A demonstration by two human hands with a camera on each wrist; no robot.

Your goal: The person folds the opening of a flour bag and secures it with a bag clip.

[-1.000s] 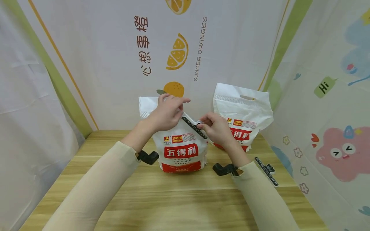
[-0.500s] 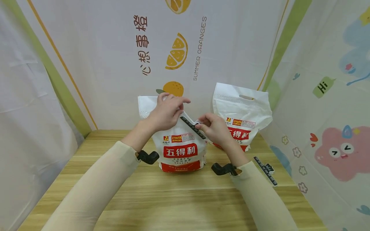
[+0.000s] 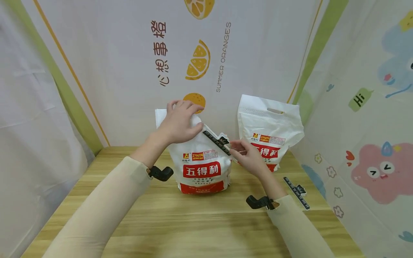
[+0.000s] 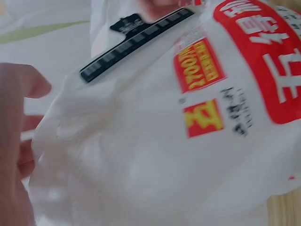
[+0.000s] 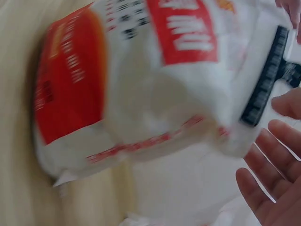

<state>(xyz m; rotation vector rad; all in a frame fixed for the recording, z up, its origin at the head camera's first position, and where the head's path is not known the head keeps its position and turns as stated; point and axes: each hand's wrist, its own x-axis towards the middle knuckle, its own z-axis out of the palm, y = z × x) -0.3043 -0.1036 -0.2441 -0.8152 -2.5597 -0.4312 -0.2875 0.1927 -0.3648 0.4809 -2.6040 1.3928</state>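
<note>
A white flour bag with red labels stands upright at the middle of the table. A black piano-key bag clip sits aslant across its upper right edge. My left hand is at the bag's top, fingers spread and thumb apart, as the left wrist view shows beside the bag. Just right of the clip is my right hand; in the right wrist view its fingers are extended and apart, holding nothing. Whether any fingertip still touches the bag I cannot tell.
A second white flour bag with a cut-out handle stands behind on the right. Another black piano-key clip lies on the wooden table at the right. Printed curtains hang at the back and sides.
My right hand has let go of the clip and moved right and down. The clip stays on the bag, its handle now uncovered. My left hand has loosened and shifted slightly left.
</note>
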